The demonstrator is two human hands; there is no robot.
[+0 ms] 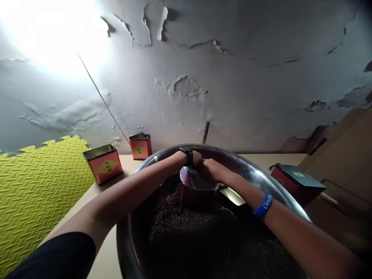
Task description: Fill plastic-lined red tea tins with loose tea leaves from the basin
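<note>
A large metal basin (260, 172) holds loose dark dried leaves (180, 217) that look like tea. Among them stands a red tin (190, 197), with a clear plastic bag (190, 179) coming out of its top and draped over the rim. My left hand (197, 158), wearing a dark wristband, is closed on the gathered upper part of the bag. Right beside it, my right hand (213, 170) is also closed on the bag; its fingertips are partly hidden. Under my right forearm lies a shiny gold-coloured metal piece (232, 195), its shape partly covered.
On the table (109, 248) to the left stand an open red tin (109, 167) and a smaller red tin (140, 147). A yellow foam mat (49, 193) rises at far left. To the right are a dark red box (296, 180) and cardboard (345, 151). A peeling wall (232, 97) stands behind.
</note>
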